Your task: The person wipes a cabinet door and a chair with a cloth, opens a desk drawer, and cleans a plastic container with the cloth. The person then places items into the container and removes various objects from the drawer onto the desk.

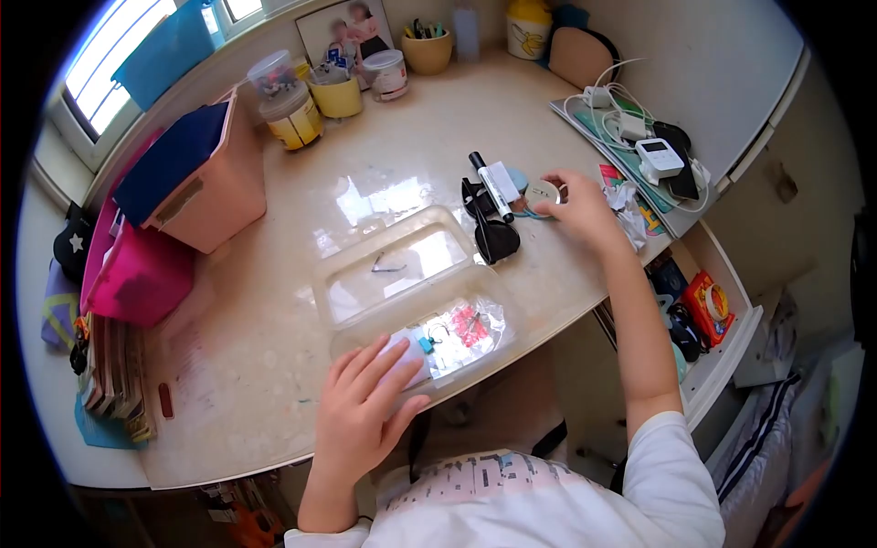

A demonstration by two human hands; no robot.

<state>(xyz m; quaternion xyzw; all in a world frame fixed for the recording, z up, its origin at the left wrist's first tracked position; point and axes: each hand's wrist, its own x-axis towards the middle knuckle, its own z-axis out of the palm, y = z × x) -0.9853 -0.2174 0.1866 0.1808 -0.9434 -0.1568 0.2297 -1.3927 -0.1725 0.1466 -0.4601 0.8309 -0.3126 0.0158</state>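
My left hand [370,402] rests with its fingers spread over the near-left part of an open clear plastic box [402,265]. Beneath those fingers lies a white card or paper [402,358], partly hidden. Inside the box's near half are a small teal piece [427,345] and a clear bag with pink bits [470,326]. My right hand [582,215] has its thumb and fingers closed around the edge of a small round, pale-lidded container [541,194]. To its left are a black-and-white marker [491,187] and black folded sunglasses [496,237].
A pink bin [219,183] and a magenta bin [142,274] stand at the left. Along the back are jars [292,119] and a pen pot [427,50]. Cables and a white device [660,157] lie at right, above an open drawer [722,356]. Crumpled wrapping [626,210] lies by my right wrist.
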